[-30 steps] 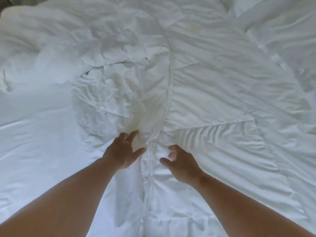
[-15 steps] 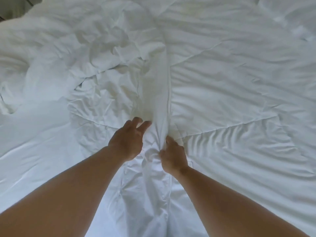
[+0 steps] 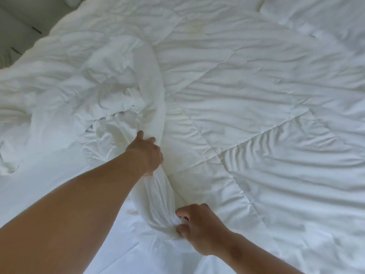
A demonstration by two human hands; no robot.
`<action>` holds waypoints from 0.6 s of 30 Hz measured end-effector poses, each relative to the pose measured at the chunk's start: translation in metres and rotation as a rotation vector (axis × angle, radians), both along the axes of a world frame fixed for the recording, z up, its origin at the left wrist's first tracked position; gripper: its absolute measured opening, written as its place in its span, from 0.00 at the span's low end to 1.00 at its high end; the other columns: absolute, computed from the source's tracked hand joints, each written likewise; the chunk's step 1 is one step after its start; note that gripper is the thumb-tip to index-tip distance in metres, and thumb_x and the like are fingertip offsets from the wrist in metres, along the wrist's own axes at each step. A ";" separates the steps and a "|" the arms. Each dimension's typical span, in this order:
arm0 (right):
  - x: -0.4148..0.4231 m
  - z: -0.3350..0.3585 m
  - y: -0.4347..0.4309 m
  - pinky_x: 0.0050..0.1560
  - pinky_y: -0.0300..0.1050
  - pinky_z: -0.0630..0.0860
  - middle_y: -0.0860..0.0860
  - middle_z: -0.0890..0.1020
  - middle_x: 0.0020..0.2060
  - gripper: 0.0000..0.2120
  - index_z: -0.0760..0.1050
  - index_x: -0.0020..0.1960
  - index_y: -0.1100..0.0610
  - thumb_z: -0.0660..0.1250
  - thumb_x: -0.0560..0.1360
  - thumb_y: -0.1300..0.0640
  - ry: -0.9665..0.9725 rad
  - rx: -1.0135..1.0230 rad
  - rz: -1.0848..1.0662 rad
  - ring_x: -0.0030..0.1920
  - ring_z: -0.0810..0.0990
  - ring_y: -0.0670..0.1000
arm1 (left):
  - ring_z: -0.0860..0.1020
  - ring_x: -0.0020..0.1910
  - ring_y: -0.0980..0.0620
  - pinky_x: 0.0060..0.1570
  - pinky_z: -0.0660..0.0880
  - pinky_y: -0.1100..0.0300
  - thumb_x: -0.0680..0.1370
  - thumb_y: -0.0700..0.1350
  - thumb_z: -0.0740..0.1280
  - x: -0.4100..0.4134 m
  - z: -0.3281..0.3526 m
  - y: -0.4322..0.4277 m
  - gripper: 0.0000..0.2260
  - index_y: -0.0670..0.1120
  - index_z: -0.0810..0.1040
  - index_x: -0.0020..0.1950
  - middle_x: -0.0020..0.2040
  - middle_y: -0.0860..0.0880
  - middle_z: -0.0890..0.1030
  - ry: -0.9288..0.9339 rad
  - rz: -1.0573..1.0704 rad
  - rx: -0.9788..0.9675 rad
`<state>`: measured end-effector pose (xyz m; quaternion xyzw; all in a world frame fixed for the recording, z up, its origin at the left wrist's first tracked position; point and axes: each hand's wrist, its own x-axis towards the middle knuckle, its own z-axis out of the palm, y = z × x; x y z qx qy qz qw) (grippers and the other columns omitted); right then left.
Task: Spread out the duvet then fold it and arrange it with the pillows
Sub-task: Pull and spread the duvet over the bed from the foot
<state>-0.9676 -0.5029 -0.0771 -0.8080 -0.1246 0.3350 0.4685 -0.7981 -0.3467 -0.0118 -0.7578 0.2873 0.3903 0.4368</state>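
A white quilted duvet covers most of the bed, flat on the right and bunched into a crumpled heap on the left. A raised ridge of its edge runs down the middle. My left hand grips this ridge higher up, fingers wrapped around the fabric. My right hand pinches the same ridge lower down, near the front. A white shape at the top right corner may be a pillow; I cannot tell for sure.
The white bedsheet shows at the left and front. Grey floor is visible beyond the bed's top left corner.
Both hands went from open above the duvet edge to closed on it. The right hand slid down toward me along the ridge, and the view shifted so more floor shows.
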 end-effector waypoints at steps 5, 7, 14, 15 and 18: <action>-0.050 0.011 0.030 0.32 0.41 0.61 0.51 0.64 0.28 0.15 0.57 0.35 0.57 0.63 0.73 0.58 -0.021 -0.149 -0.015 0.34 0.63 0.51 | 0.66 0.68 0.49 0.69 0.44 0.30 0.81 0.56 0.57 -0.070 0.009 0.070 0.18 0.57 0.69 0.70 0.63 0.52 0.77 -0.010 0.040 -0.120; -0.077 0.005 0.054 0.38 0.44 0.69 0.50 0.69 0.31 0.12 0.61 0.36 0.57 0.63 0.72 0.58 -0.079 -0.251 -0.011 0.36 0.69 0.51 | 0.67 0.67 0.49 0.67 0.44 0.30 0.81 0.57 0.57 -0.111 0.004 0.112 0.17 0.57 0.70 0.69 0.61 0.53 0.78 -0.021 0.079 -0.156; -0.153 -0.025 0.144 0.73 0.60 0.58 0.47 0.79 0.59 0.07 0.78 0.49 0.46 0.64 0.74 0.53 -0.522 -0.473 0.028 0.69 0.73 0.55 | 0.66 0.64 0.52 0.61 0.61 0.46 0.81 0.55 0.59 -0.247 -0.028 0.248 0.19 0.62 0.65 0.72 0.60 0.57 0.76 -0.069 0.410 -0.385; -0.155 -0.027 0.152 0.73 0.58 0.58 0.45 0.81 0.54 0.08 0.77 0.51 0.46 0.62 0.75 0.53 -0.521 -0.496 0.041 0.64 0.77 0.55 | 0.66 0.64 0.52 0.60 0.62 0.47 0.80 0.55 0.59 -0.260 -0.034 0.259 0.20 0.63 0.63 0.72 0.60 0.58 0.76 -0.085 0.435 -0.414; -0.167 -0.029 0.176 0.66 0.52 0.64 0.48 0.84 0.44 0.11 0.73 0.57 0.45 0.56 0.79 0.54 -0.434 -0.580 0.088 0.47 0.81 0.56 | 0.66 0.65 0.52 0.58 0.63 0.49 0.80 0.58 0.59 -0.290 -0.050 0.278 0.18 0.61 0.65 0.70 0.61 0.60 0.75 -0.140 0.470 -0.440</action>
